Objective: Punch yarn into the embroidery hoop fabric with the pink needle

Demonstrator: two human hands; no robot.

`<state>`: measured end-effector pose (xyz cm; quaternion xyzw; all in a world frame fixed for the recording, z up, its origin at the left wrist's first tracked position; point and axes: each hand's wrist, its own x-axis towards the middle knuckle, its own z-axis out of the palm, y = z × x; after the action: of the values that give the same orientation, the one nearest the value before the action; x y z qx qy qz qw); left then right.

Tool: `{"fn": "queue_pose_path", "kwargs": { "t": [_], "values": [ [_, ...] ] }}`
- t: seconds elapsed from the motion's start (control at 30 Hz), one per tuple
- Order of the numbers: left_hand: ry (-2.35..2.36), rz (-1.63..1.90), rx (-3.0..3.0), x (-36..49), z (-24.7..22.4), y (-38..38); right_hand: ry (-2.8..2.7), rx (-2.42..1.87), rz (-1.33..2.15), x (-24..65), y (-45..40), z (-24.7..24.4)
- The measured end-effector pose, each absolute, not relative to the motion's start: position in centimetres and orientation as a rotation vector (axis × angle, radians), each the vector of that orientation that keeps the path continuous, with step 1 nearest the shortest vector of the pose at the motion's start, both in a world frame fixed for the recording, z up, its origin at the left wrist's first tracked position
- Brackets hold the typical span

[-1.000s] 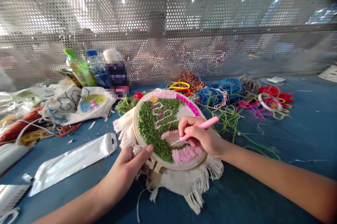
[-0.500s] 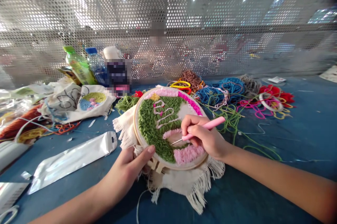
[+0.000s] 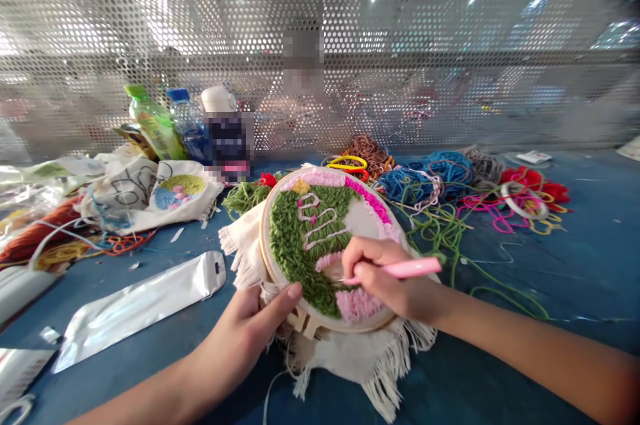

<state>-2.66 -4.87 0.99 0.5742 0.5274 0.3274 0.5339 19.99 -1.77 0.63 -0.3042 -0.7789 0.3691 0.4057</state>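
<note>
Pink tool tilted flatter, blue table, perforated screen behind

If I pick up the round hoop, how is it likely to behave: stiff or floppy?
The hoop should probably stay stiff, as it has a smooth round shape. The cloth outside it will likely flop, since its fringed edges spread loosely. The hoop may feel light; it looks thin.
</note>
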Motion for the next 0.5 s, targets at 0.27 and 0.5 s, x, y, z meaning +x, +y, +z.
{"fn": "queue_pose_path", "kwargs": {
  "t": [0.27, 0.5],
  "values": [
    [1.263, 0.77, 1.332, -2.7, 1.0, -4.5, -1.909, -0.857, 1.096, 19.4, -1.2, 0.6],
    [1.293, 0.698, 1.341, -2.9, 1.1, -4.3, -1.379, -0.78, 1.27, 20.6, -0.6, -0.2]
  ]
}}
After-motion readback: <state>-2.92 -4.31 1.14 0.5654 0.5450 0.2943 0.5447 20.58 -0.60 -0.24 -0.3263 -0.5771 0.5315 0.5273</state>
